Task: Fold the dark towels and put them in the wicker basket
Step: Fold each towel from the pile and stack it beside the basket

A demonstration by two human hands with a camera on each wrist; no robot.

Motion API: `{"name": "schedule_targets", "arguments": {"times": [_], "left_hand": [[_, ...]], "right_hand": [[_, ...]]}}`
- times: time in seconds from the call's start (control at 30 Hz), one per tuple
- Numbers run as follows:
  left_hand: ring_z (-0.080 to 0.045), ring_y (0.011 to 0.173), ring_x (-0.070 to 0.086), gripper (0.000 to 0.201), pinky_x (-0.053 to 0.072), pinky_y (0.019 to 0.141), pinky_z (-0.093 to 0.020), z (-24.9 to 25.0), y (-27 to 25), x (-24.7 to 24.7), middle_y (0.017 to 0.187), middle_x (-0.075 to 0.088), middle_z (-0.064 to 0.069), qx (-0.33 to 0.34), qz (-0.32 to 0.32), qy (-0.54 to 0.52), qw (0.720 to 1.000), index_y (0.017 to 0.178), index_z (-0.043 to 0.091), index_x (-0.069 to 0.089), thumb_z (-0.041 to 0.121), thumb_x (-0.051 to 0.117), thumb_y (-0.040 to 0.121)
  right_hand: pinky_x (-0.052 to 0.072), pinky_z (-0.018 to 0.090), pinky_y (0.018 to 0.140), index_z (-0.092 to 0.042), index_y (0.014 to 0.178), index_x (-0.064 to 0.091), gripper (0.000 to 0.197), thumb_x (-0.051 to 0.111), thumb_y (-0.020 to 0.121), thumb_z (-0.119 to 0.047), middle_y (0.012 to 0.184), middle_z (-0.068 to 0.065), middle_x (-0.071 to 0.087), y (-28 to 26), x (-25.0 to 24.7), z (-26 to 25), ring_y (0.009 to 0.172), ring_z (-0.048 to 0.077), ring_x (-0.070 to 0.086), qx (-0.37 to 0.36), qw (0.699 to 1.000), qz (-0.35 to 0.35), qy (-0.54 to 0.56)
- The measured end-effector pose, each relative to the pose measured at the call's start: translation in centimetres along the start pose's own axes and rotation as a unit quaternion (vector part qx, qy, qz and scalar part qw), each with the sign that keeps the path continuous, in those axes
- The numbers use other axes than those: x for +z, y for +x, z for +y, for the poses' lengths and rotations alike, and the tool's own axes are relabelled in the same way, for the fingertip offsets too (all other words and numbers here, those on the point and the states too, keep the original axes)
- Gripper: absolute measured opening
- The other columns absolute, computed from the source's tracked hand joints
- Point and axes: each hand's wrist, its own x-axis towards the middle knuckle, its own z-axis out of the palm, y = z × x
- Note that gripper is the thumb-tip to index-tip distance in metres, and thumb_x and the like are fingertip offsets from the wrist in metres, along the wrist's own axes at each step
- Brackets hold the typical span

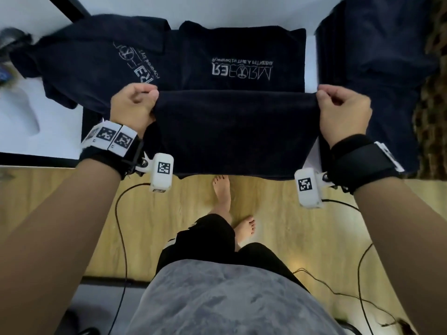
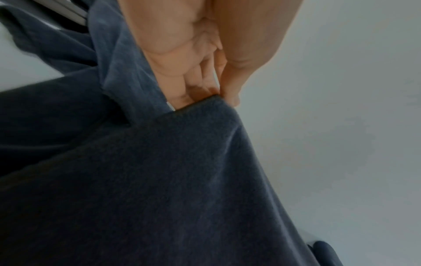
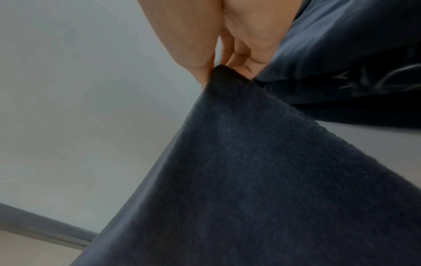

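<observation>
At the near edge of the white table, the left hand and right hand each pinch 1 top corner of the dark towel, thumb against curled fingers. The towel hangs taut between them. If 1 pinch loosens, that corner may drop and the fold becomes uneven. The wicker basket stands at the far right, with towels inside.

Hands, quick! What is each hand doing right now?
Left hand: closed, pinching the left corner of the dark towel.
Right hand: closed, pinching the same towel's right corner.
</observation>
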Motion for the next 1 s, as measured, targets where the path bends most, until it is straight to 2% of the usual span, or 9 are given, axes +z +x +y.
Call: {"name": "schedule_targets", "arguments": {"times": [0.13,0.2,0.3,0.4,0.5,0.6,0.77,0.87,1.0], "left_hand": [[-0.019,0.093,0.071,0.013,0.059,0.084,-0.042,0.0,3.9,0.9,0.091,0.072,0.000,-0.039,-0.019,-0.016,0.999,0.091,0.023,0.073,0.013,0.065,0.089],[-0.020,0.095,0.071,0.013,0.058,0.085,-0.042,-0.5,5.5,1.3,0.099,0.073,-0.006,-0.056,-0.024,-0.018,0.998,0.091,0.023,0.075,0.014,0.066,0.087],[-0.018,0.095,0.072,0.016,0.058,0.086,-0.034,-1.5,7.2,1.9,0.102,0.074,-0.008,-0.088,-0.048,-0.026,0.995,0.098,0.020,0.075,0.012,0.067,0.088],[-0.017,0.100,0.070,0.022,0.057,0.088,-0.031,-2.5,8.2,2.4,0.108,0.071,-0.007,-0.098,-0.079,0.007,0.992,0.103,0.024,0.073,0.008,0.066,0.089],[-0.010,0.100,0.067,0.026,0.057,0.082,-0.025,-3.2,8.3,2.3,0.106,0.066,0.003,-0.074,-0.091,0.070,0.991,0.109,0.027,0.070,0.009,0.067,0.090],[-0.007,0.092,0.067,0.025,0.058,0.076,-0.024,-3.8,7.4,1.5,0.102,0.067,0.006,-0.033,-0.065,0.122,0.990,0.112,0.023,0.067,0.010,0.067,0.090],[-0.011,0.076,0.070,0.013,0.057,0.070,-0.028,-5.5,3.7,-0.3,0.093,0.069,0.002,-0.021,-0.046,0.157,0.986,0.101,0.023,0.066,0.015,0.064,0.092],[-0.008,0.068,0.067,0.013,0.055,0.066,-0.027,-7.1,0.4,-1.3,0.084,0.069,0.003,-0.031,-0.053,0.196,0.979,0.087,0.031,0.065,0.019,0.062,0.092],[-0.006,0.067,0.065,0.012,0.050,0.064,-0.022,-9.6,-4.8,-2.0,0.075,0.068,0.010,-0.048,-0.068,0.261,0.962,0.078,0.034,0.067,0.028,0.064,0.087]], "right_hand": [[0.045,0.012,0.096,-0.025,0.113,0.074,0.024,0.060,0.093,-0.026,0.108,-0.007,0.072,3.4,2.4,-0.8,0.101,0.002,0.063,0.020,1.000,-0.001,-0.018],[0.043,0.007,0.093,-0.024,0.115,0.073,0.028,0.057,0.093,-0.019,0.109,-0.004,0.072,4.8,3.7,-0.8,0.101,0.004,0.063,0.032,0.999,-0.014,-0.032],[0.035,-0.007,0.076,-0.024,0.119,0.071,0.035,0.052,0.092,-0.011,0.111,0.002,0.071,6.2,5.0,-0.4,0.098,0.005,0.061,0.059,0.995,-0.040,-0.063],[0.035,-0.001,0.082,-0.021,0.130,0.063,0.044,0.051,0.090,-0.008,0.120,0.002,0.068,6.5,5.7,-0.1,0.106,0.008,0.061,0.073,0.989,-0.086,-0.097],[0.037,0.007,0.090,-0.019,0.134,0.059,0.048,0.053,0.088,-0.007,0.126,0.004,0.064,5.5,5.7,0.0,0.115,0.011,0.059,0.061,0.987,-0.097,-0.116],[0.036,0.006,0.086,-0.015,0.124,0.064,0.039,0.055,0.087,-0.006,0.124,0.007,0.061,3.0,5.3,0.6,0.110,0.012,0.059,0.024,0.990,-0.072,-0.120],[0.036,0.000,0.067,-0.019,0.093,0.063,0.015,0.064,0.081,-0.012,0.084,-0.001,0.064,-3.2,4.3,3.6,0.074,0.009,0.056,0.026,0.994,-0.072,-0.075],[0.036,0.002,0.057,-0.025,0.079,0.051,0.022,0.070,0.080,-0.014,0.067,-0.008,0.054,-7.0,3.1,6.7,0.060,0.002,0.050,0.039,0.988,-0.121,-0.085],[0.036,0.013,0.055,-0.022,0.064,0.045,0.030,0.068,0.081,-0.016,0.059,-0.006,0.050,-10.5,1.3,11.0,0.058,0.009,0.048,0.067,0.966,-0.194,-0.157]]}}
